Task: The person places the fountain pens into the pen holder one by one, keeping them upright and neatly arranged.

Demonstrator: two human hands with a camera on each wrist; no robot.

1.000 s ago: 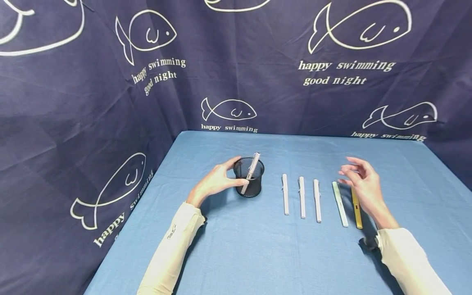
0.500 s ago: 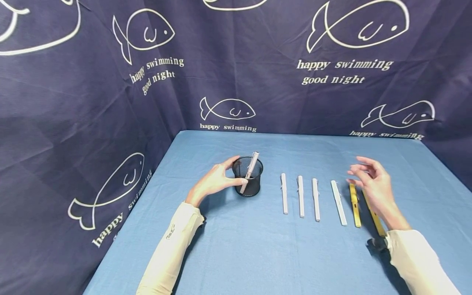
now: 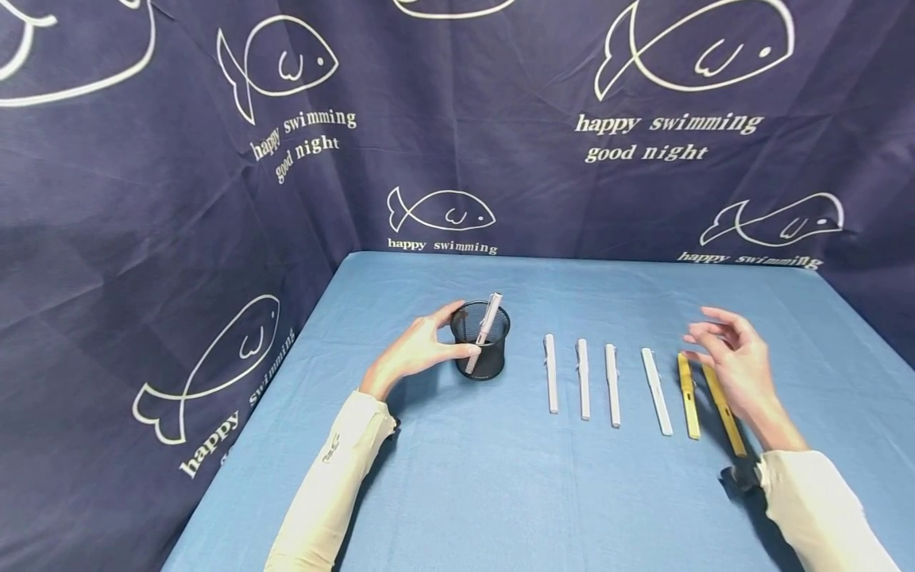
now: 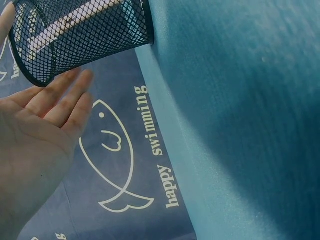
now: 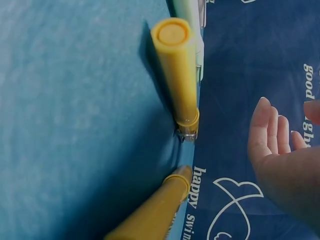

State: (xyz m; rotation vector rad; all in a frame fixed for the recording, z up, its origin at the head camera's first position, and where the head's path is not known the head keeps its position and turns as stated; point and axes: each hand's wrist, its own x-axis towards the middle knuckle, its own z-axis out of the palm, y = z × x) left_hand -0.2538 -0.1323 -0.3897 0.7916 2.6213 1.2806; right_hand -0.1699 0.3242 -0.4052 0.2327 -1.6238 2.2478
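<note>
Head view shows the left hand [image 3: 413, 349] grasping the black mesh cup [image 3: 492, 364] between its thumb and fingers, a pale pen [image 3: 489, 318] leaning inside. Loosely bent and holding nothing, the fingers of the right hand [image 3: 739, 367] hang above the worktop [image 3: 500, 477], their tips near the upper end of the inner yellow pen [image 3: 689, 407]; the outer yellow pen [image 3: 727, 421] runs partly beneath the hand. Compared with one second ago, the right hand has shifted rightward, uncovering the outer yellow pen, while the left hand keeps its hold on the cup.
</note>
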